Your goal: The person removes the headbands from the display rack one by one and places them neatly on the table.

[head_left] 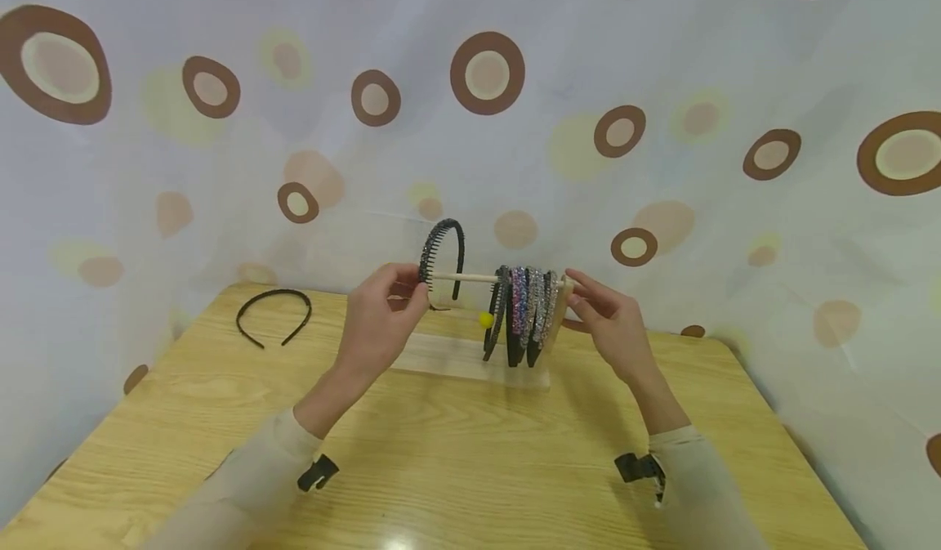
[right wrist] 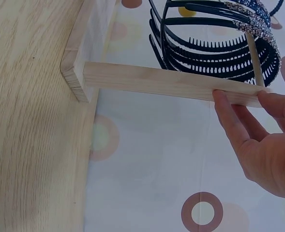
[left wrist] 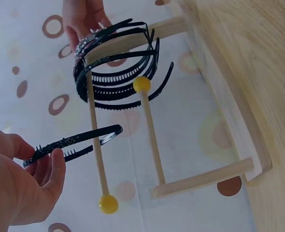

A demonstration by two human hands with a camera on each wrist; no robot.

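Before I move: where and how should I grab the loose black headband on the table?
Likely best: pinch the loose black headband mid-arch, coming from above. It appears to lie flat, arch toward the patterned wall, open tips toward the near side; nothing covers the arch, and it is thin.

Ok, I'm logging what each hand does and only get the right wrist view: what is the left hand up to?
Observer: The left hand pinches a dark toothed headband.
Operator: Is every other one on the wooden stand?
Observer: No, a thin black headband lies on the table, off to the left.
Operator: And is there just one yellow ball?
Observer: Two: the left wrist view shows one at the tip of each rod.
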